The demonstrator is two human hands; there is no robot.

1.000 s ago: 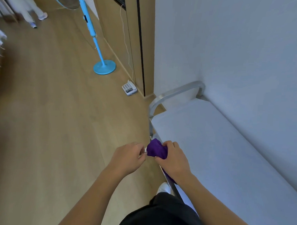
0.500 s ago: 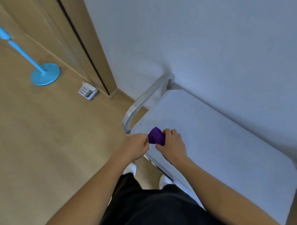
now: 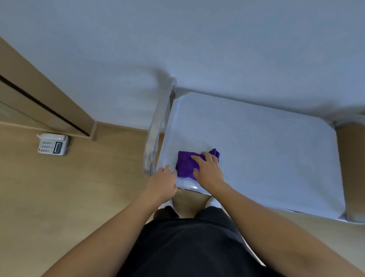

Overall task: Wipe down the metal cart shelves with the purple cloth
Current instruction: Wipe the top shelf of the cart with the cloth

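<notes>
The purple cloth lies spread flat on the near left corner of the metal cart's top shelf. My right hand presses down on the cloth with its fingers spread flat. Just left of the cloth, my left hand rests at the shelf's front left corner with its fingers loosely curled, holding nothing. The cart's silver handle bar runs along the shelf's left side. Lower shelves are hidden under the top one.
The cart stands against a pale wall. A white desk phone lies on the wooden floor to the left, beside a wooden door frame. My black trousers and white shoes are right in front of the cart.
The cloth was bunched up between both hands; it now lies flat on the shelf under my right hand. My left hand has let go. The view has swung down over the cart.
</notes>
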